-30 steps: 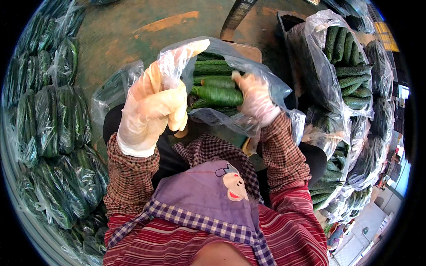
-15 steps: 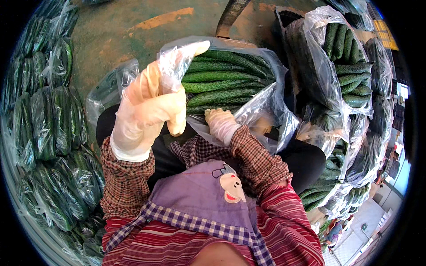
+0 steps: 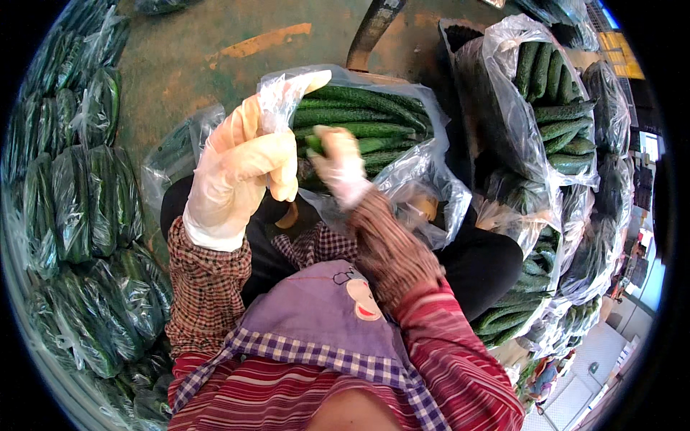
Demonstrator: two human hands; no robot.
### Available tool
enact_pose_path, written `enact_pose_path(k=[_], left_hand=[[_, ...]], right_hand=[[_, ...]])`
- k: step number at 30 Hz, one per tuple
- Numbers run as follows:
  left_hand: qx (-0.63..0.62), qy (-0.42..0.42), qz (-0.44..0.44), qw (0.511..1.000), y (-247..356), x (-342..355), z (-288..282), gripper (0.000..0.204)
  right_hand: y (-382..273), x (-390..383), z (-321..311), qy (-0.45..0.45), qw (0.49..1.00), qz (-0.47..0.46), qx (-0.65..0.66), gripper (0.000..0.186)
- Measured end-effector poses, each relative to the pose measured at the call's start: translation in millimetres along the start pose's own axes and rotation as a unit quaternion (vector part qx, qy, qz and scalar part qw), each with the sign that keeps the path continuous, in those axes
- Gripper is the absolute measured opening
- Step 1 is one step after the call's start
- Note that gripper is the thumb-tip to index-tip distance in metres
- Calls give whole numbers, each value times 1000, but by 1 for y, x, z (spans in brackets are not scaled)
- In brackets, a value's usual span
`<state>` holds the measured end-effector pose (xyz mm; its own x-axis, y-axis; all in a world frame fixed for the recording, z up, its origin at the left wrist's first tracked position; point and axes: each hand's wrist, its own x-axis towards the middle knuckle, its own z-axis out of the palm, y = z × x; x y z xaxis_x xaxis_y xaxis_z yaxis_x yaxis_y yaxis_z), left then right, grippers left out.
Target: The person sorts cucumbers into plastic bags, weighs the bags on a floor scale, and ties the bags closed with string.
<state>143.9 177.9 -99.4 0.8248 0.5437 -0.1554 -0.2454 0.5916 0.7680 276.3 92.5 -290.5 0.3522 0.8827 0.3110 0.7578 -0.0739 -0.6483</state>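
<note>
A clear plastic bag [image 3: 438,183] lies open before me, packed with long green bumpy cucumbers [image 3: 363,115] lying side by side. My left hand [image 3: 248,154], in a pale glove, holds up the bag's left edge; one finger points out under the film while the others are bent. Over the left ends of the cucumbers is my right hand [image 3: 338,158], also gloved and blurred by motion. Its fingers touch a cucumber end [image 3: 314,142], but their grip is smeared.
Bagged cucumbers [image 3: 75,208] are stacked along the left. On the right stand more filled bags, one open bag [image 3: 503,108] among them. A dark curved post [image 3: 370,32] rises beyond my bag. An empty-looking plastic bag [image 3: 176,154] lies left of my left hand.
My right hand has left the bag's near edge and moved up and left onto the cucumber ends. My left hand keeps hold of the bag, almost unmoved.
</note>
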Motion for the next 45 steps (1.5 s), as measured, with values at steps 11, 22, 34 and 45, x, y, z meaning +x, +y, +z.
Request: enact_pose_path(k=[11,22,34,45], left_hand=[[44,8,65,997,-9,7,10,60],[65,-62,67,994,-10,8,13,58],[60,-46,62,995,-18,10,17,55],[95,-50,51,993,-21,11,36,60]], right_hand=[[-37,-9,-269,341,670,0,659,69],[-52,-49,-228,217,559,93,795,78],[-40,-48,-231,105,448,72,885,95],[-49,-75,-205,243,597,301,703,39]])
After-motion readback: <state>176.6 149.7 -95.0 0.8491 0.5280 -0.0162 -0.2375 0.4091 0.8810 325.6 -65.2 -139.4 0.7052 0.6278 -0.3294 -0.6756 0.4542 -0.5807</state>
